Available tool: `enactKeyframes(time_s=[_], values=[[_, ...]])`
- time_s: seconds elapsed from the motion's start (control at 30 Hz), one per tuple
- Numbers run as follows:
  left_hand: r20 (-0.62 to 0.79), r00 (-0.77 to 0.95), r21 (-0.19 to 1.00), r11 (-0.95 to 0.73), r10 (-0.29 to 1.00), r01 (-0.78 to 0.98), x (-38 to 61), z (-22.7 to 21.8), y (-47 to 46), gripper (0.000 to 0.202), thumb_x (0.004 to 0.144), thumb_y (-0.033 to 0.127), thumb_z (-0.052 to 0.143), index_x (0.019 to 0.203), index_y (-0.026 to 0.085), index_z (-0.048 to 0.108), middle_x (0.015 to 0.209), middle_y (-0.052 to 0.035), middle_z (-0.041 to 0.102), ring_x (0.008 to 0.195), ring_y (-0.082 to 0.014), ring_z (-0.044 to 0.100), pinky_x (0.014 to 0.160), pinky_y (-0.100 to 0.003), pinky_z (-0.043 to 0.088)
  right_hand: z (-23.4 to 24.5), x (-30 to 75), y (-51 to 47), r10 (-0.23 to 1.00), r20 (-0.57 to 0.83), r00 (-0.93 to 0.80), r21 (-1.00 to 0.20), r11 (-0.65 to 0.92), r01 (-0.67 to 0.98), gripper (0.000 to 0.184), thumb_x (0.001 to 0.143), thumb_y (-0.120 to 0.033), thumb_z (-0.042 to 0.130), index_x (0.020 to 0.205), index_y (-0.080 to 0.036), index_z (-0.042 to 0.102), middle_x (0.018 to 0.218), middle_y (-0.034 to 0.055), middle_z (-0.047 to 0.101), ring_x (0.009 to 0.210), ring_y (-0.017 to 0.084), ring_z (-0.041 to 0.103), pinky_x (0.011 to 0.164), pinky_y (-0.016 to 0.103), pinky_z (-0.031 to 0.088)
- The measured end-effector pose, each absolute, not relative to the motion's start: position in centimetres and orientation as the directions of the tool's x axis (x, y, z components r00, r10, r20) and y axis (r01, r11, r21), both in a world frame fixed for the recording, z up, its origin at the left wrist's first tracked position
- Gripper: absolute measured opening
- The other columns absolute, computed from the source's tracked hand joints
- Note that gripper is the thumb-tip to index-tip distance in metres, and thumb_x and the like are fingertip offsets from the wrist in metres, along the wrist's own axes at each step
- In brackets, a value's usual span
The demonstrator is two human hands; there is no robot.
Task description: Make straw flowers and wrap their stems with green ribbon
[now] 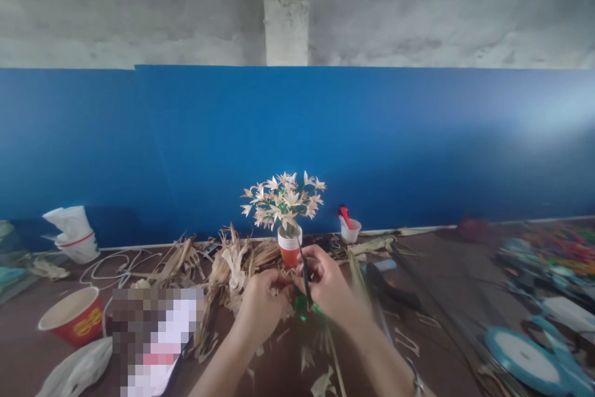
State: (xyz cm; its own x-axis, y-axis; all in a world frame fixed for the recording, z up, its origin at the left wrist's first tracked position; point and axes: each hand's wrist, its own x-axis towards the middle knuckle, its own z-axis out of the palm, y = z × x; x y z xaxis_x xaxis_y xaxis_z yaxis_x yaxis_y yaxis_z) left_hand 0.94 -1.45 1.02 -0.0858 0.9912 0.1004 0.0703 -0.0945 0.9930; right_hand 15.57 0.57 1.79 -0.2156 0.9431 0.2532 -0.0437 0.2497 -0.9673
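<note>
My left hand is closed in a pinch, its fingertips meeting those of my right hand; what it pinches is too small to make out. In my right hand is a slim, dark, pointed tool, held upright between thumb and fingers; its exact kind is unclear. Shiny green material lies just below the fingertips. Directly beyond my hands stands a red and white paper cup with a bunch of pale, star-shaped flowers on green stems.
Dried husks are heaped left of the flower cup. A red paper bowl and a white cup with tissues stand left. A small white cup is behind my right hand. A blue ribbon spool lies right, before a blue wall.
</note>
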Motion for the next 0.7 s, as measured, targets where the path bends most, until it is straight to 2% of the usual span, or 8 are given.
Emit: enactKeyframes(time_s=[0.13,0.27,0.37,0.47,0.57,0.7], values=[[0.106,0.011,0.988,-0.106,0.994,0.113,0.8,0.7,-0.9,0.008,0.064,0.024,0.069,0.062,0.016,0.069,0.059,-0.0051,0.068,0.056,-0.0181,0.058,0.053,-0.026,0.040,2.2,15.6,0.5,0.953,0.219,-0.208,-0.976,0.214,-0.045,0.034,0.063,-0.014,0.069,0.088,-0.020,0.048,0.064,-0.0063,0.054,0.062,0.011,0.053,0.058,0.021,0.041],[0.034,0.041,0.998,-0.036,0.999,0.046,0.8,0.5,-0.4,0.013,0.060,0.026,0.072,0.063,0.015,0.068,0.061,-0.0067,0.069,0.058,-0.0187,0.060,0.056,-0.027,0.042,2.6,15.8,0.6,0.955,0.219,-0.201,-0.975,0.220,-0.018,0.034,0.063,-0.015,0.070,0.090,-0.019,0.049,0.065,-0.0055,0.055,0.062,0.011,0.052,0.058,0.021,0.041],[-0.009,0.050,0.999,0.007,0.999,0.045,0.8,0.3,-0.5,0.018,0.058,0.030,0.075,0.061,0.014,0.067,0.057,-0.0048,0.067,0.051,-0.0155,0.057,0.051,-0.025,0.039,2.7,15.9,0.6,0.956,0.206,-0.207,-0.978,0.205,-0.027,0.035,0.064,-0.017,0.070,0.092,-0.019,0.049,0.066,-0.0049,0.056,0.060,0.011,0.052,0.058,0.022,0.042],[-0.013,0.019,0.999,0.013,1.000,0.031,0.6,0.2,-0.4,0.021,0.058,0.033,0.075,0.060,0.014,0.066,0.048,-0.0005,0.060,0.042,-0.0100,0.048,0.045,-0.022,0.033,2.7,16.0,0.6,0.955,0.202,-0.219,-0.979,0.200,-0.030,0.036,0.066,-0.020,0.070,0.097,-0.019,0.050,0.068,-0.0037,0.058,0.061,0.011,0.052,0.058,0.022,0.043],[-0.050,-0.048,0.993,0.044,0.998,-0.112,0.1,0.4,0.0,0.025,0.055,0.036,0.076,0.060,0.013,0.066,0.045,0.0007,0.057,0.040,-0.0087,0.045,0.042,-0.021,0.029,2.6,16.6,0.7,0.954,0.196,-0.229,-0.979,0.202,0.002,0.036,0.069,-0.023,0.070,0.100,-0.019,0.052,0.073,-0.0022,0.061,0.069,0.013,0.056,0.062,0.023,0.044],[-0.112,-0.176,0.966,0.066,0.978,-0.251,-1.0,1.2,0.5,0.028,0.052,0.036,0.078,0.056,0.013,0.064,0.043,0.0018,0.055,0.038,-0.0076,0.043,0.039,-0.020,0.027,2.7,18.6,0.6,0.901,0.043,-0.431,-0.989,0.099,0.109,0.034,0.070,-0.031,0.071,0.098,-0.019,0.057,0.077,0.0000,0.064,0.073,0.015,0.060,0.065,0.023,0.046]])
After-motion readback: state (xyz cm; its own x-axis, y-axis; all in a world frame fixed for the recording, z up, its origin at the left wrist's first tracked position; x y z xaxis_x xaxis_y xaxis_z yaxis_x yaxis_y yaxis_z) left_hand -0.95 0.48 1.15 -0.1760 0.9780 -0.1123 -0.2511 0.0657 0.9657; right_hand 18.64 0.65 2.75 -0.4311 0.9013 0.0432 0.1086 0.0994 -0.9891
